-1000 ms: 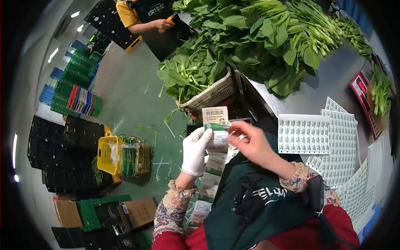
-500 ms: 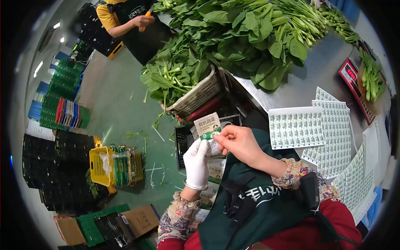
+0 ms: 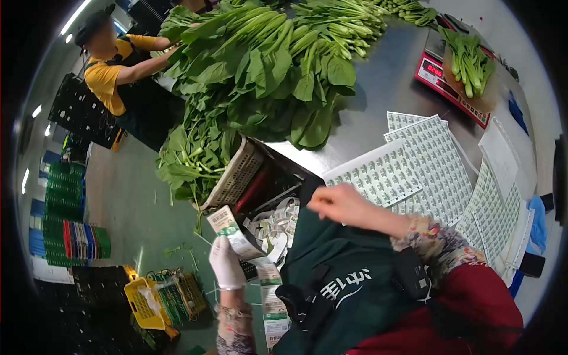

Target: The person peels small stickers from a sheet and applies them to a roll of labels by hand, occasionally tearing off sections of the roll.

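My left hand (image 3: 226,264), in a white glove, grips a printed paper label (image 3: 226,228) with green and white areas; it is part of a long label strip (image 3: 272,302) that hangs down below. More of the strip lies crumpled in a heap (image 3: 278,225) beside my apron. My bare right hand (image 3: 337,204) hovers near the left edge of the sticker sheets (image 3: 378,171) on the metal table. Its fingers are curled together, and anything between them is too small to make out.
Leafy green vegetables (image 3: 254,71) are piled on the metal table (image 3: 378,89). A vegetable-filled crate (image 3: 234,174) stands at its edge. A red scale (image 3: 452,92) carries a bunch of greens (image 3: 467,62). Across the pile, a co-worker (image 3: 118,77) reaches into the greens. Yellow baskets (image 3: 148,305) are on the floor.
My right hand has left the label and moved up beside the sticker sheets. My left hand has lowered with the label. The view has shifted, and the co-worker now reaches into the greens.
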`<action>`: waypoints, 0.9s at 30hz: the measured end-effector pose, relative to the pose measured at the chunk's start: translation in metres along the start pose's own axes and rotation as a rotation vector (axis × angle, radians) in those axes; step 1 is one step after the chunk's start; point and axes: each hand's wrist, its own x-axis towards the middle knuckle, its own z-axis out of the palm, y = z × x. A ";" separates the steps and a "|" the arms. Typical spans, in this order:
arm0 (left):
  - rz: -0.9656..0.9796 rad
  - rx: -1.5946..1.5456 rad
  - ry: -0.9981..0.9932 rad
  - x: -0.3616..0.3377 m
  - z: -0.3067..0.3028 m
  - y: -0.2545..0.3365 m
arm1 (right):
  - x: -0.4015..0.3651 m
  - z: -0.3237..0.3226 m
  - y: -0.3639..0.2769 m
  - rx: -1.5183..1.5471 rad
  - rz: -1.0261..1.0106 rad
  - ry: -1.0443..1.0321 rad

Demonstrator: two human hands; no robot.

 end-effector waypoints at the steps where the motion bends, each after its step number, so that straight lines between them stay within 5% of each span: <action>1: -0.011 0.049 -0.015 0.023 -0.033 -0.010 | 0.001 -0.022 0.004 -0.142 -0.013 0.067; 3: -0.076 -0.050 0.222 0.063 -0.054 0.002 | 0.003 -0.055 0.030 -0.579 -0.278 0.217; 6: 0.023 0.175 0.503 0.180 -0.172 0.015 | 0.004 -0.079 0.051 -0.812 -0.334 0.262; 9: 0.575 0.675 0.950 0.255 -0.188 0.105 | 0.006 -0.090 0.064 -0.814 -0.292 0.168; 11: 0.901 0.710 1.104 0.281 -0.157 0.166 | 0.010 -0.091 0.066 -0.785 -0.308 0.176; 13: 1.051 0.593 0.980 0.299 -0.122 0.194 | 0.009 -0.090 0.063 -0.743 -0.295 0.154; 15: 0.951 0.601 0.749 0.288 -0.078 0.195 | 0.013 -0.089 0.057 -0.737 -0.416 0.216; 17: 1.248 1.458 0.374 0.317 -0.107 0.170 | 0.012 -0.088 0.044 -0.716 -0.435 0.218; 18: 0.790 1.176 0.111 0.310 -0.098 0.142 | 0.013 -0.087 0.038 -0.674 -0.490 0.234; 21: 0.709 2.357 -0.506 0.201 -0.018 0.056 | 0.014 -0.082 0.023 -0.680 -0.601 0.235; 23: 0.414 2.140 -0.593 0.163 -0.009 0.013 | 0.012 -0.077 0.012 -0.707 -0.610 0.204; 25: 0.531 1.482 -0.442 0.124 -0.006 -0.022 | 0.009 -0.072 0.001 -0.700 -0.594 0.165; 27: 0.386 1.112 -0.466 0.069 0.040 -0.012 | 0.009 -0.066 -0.002 -0.689 -0.579 0.127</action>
